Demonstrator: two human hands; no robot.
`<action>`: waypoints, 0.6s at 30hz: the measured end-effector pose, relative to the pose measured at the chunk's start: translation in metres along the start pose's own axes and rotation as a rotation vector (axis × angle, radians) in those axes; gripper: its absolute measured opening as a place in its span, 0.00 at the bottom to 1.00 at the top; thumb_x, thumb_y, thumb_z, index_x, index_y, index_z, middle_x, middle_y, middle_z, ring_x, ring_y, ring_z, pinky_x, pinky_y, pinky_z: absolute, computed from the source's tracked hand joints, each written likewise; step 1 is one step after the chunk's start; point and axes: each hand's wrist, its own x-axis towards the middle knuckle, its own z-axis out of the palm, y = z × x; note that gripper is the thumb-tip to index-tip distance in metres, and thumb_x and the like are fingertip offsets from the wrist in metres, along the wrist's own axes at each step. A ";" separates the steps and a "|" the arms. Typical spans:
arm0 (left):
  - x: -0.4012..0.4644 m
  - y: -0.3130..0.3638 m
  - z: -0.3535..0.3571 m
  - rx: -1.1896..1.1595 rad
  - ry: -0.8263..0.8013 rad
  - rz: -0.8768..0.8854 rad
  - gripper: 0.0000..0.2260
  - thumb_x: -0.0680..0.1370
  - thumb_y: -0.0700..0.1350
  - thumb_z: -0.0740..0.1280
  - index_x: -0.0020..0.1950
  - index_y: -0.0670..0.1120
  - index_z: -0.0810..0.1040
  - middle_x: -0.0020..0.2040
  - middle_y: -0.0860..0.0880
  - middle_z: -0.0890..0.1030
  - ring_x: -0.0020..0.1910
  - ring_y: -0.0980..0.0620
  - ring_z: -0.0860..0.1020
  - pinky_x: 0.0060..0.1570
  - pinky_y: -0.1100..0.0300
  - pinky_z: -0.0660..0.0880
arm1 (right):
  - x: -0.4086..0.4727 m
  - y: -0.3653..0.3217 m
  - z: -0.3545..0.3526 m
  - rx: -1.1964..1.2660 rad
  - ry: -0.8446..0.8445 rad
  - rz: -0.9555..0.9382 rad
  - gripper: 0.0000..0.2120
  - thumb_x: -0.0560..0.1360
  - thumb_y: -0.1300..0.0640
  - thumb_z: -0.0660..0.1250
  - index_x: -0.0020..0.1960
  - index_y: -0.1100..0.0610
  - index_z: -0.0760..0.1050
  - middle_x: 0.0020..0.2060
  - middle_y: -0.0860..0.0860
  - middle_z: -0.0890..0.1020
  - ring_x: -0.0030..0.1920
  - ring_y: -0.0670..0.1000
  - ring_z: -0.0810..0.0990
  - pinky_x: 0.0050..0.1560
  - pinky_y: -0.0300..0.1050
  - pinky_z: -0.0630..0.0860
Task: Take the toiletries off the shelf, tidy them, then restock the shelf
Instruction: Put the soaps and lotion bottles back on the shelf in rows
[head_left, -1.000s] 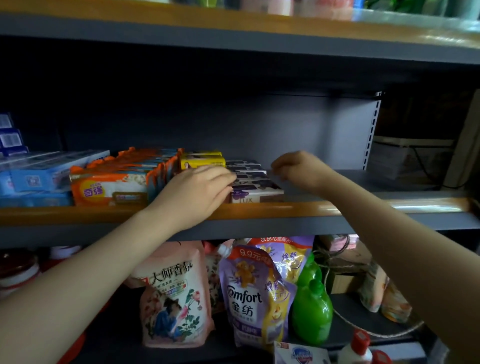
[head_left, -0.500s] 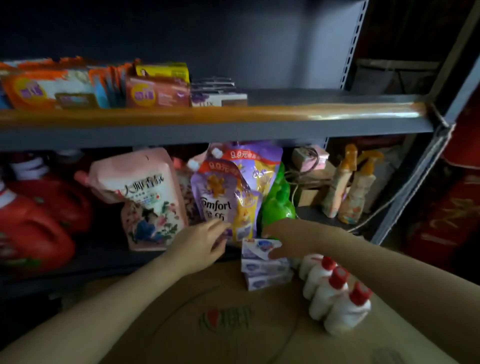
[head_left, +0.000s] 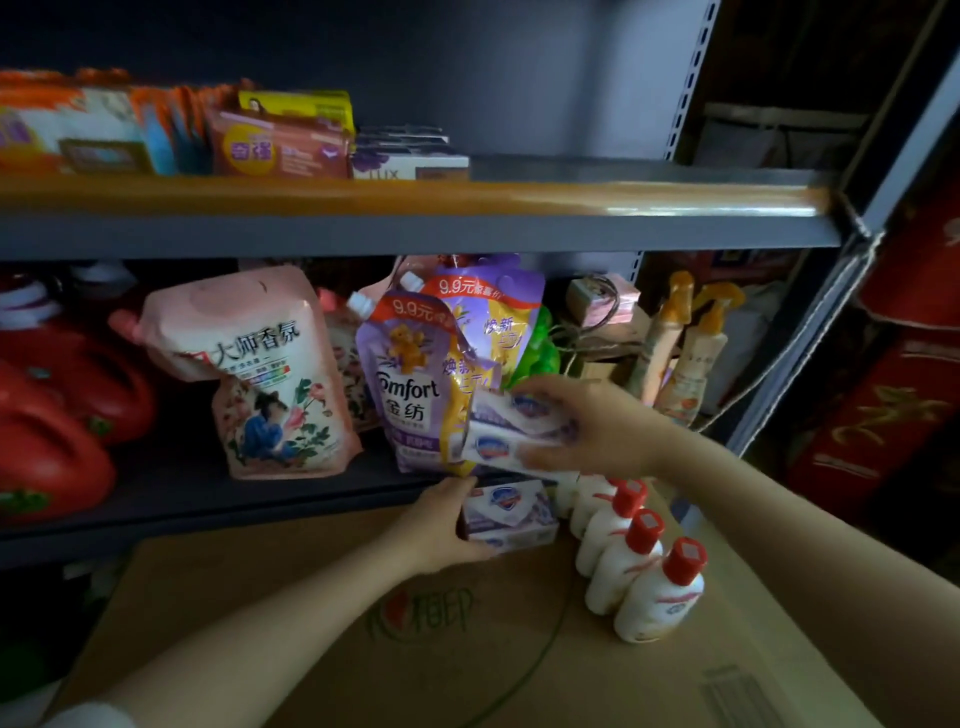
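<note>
Here, nearest, red-capped white bottles (head_left: 644, 582) stand on a cardboard box (head_left: 363, 623) with blurred print; the left hand (head_left: 441, 525) grips the bottom soap boxes (head_left: 511, 514) there. The right hand (head_left: 597, 426) clamps two soap bars (head_left: 511, 431), lifted off that stack since half a second ago. Behind, a "Comfort" pouch (head_left: 410, 384) tagged "9.9元", a pink "大师香氛" pouch (head_left: 260, 374); on the upper shelf (head_left: 467, 200), a "LUX" box (head_left: 410, 166).
</note>
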 end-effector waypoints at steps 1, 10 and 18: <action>0.006 -0.001 0.003 0.097 -0.016 -0.026 0.36 0.70 0.59 0.71 0.73 0.49 0.60 0.67 0.55 0.65 0.66 0.55 0.64 0.61 0.67 0.64 | -0.006 -0.003 -0.013 0.054 0.071 -0.015 0.26 0.69 0.46 0.72 0.65 0.48 0.69 0.53 0.42 0.77 0.49 0.43 0.77 0.46 0.31 0.72; -0.008 0.049 -0.083 0.285 0.156 0.158 0.34 0.67 0.65 0.68 0.69 0.54 0.67 0.62 0.59 0.68 0.52 0.63 0.69 0.47 0.71 0.65 | -0.009 -0.013 -0.093 0.343 0.601 -0.077 0.23 0.66 0.50 0.76 0.57 0.45 0.71 0.54 0.45 0.78 0.53 0.47 0.79 0.52 0.45 0.77; -0.050 0.132 -0.210 0.207 0.571 0.471 0.28 0.62 0.60 0.67 0.57 0.47 0.75 0.51 0.54 0.74 0.48 0.61 0.73 0.48 0.74 0.67 | 0.069 -0.015 -0.160 0.109 0.664 -0.089 0.24 0.67 0.51 0.75 0.60 0.49 0.72 0.53 0.50 0.76 0.56 0.59 0.73 0.58 0.58 0.71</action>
